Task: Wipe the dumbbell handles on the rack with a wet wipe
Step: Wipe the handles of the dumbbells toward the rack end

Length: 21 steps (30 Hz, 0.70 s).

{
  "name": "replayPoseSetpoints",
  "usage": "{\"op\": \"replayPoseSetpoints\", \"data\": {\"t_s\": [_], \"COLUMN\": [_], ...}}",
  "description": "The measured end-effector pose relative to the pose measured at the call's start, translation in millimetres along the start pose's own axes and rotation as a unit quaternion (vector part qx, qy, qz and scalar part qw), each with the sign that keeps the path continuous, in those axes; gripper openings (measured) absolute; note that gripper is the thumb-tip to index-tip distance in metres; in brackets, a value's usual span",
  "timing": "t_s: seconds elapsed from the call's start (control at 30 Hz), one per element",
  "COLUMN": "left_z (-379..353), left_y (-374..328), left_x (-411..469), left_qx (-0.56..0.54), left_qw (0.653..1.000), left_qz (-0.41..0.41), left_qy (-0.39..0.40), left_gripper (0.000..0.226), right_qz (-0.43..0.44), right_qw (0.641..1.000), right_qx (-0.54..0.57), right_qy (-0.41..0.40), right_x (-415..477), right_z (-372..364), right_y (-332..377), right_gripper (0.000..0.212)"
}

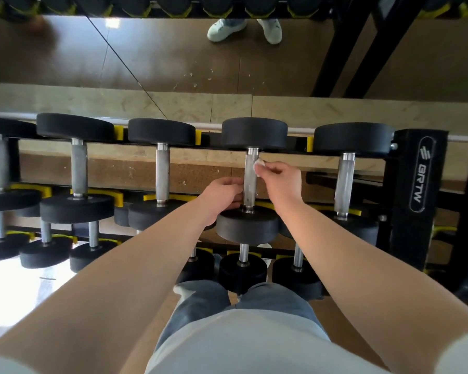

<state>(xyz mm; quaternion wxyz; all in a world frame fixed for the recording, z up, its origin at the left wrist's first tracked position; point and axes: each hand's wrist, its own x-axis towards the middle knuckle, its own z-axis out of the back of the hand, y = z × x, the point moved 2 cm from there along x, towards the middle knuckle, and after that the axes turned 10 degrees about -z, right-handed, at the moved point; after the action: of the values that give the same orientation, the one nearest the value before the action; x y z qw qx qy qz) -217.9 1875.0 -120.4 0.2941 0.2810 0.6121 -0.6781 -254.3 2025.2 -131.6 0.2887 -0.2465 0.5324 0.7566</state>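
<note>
The handle runs away from you between your hands; right hand pinches wipe against its far end, left hand grips nearer.

Single view: head-worn wide-angle camera, pitched steeply down, facing forward over dumbbell rack. Wearer's shirt at 6 o'clock. Left forearm enters from 7, right forearm from 5. Rack tiers span centre, arm's length away. Mirror at 12, reflecting shoes. Edges bowed by lens.
</note>
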Motion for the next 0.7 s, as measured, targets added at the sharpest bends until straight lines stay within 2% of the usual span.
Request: {"op": "replayPoseSetpoints", "data": {"t_s": [0.1,0.17,0.23,0.37,0.4,0.47,0.6,0.7], "left_z": [0.5,0.1,0.1,0.2,-0.2,-1.6,-0.6,0.0], "left_y": [0.3,2.0,4.5,6.7,5.9,5.4,5.9,5.4], "left_x": [-1.3,-1.0,-0.2,-2.3,-3.4,-5.3,-7.0,-8.1], "left_qx": [0.0,0.01,0.023,0.029,0.026,0.022,0.035,0.041], "left_qw": [1.0,1.0,1.0,0.999,0.999,0.999,0.999,0.999], "left_qz": [-0.011,-0.016,-0.012,-0.003,-0.005,-0.012,-0.031,-0.037], "left_qy": [0.007,0.007,0.0,-0.024,-0.028,-0.031,-0.012,0.001], "left_gripper": [0.032,0.033,0.035,0.035,0.034,0.033,0.035,0.034], "right_qz": [0.063,0.096,0.111,0.077,0.076,0.118,0.189,0.192], "right_qw": [0.984,0.97,0.976,0.996,0.995,0.989,0.958,0.912], "right_qx": [-0.152,-0.208,-0.182,-0.022,-0.006,-0.056,-0.215,-0.342], "right_qy": [0.064,0.074,0.047,-0.051,-0.062,-0.061,0.016,0.122], "right_x": [-17.9,-22.0,-20.3,-6.0,-3.4,-6.3,-15.8,-20.4], "right_z": [7.6,8.1,3.0,-12.4,-14.0,-11.6,3.7,8.6], "right_y": [-15.9,-18.9,-9.4,22.8,24.7,19.5,-3.9,-11.7], "right_gripper": [0.007,0.012,0.013,0.014,0.016,0.014,0.008,0.015]}}
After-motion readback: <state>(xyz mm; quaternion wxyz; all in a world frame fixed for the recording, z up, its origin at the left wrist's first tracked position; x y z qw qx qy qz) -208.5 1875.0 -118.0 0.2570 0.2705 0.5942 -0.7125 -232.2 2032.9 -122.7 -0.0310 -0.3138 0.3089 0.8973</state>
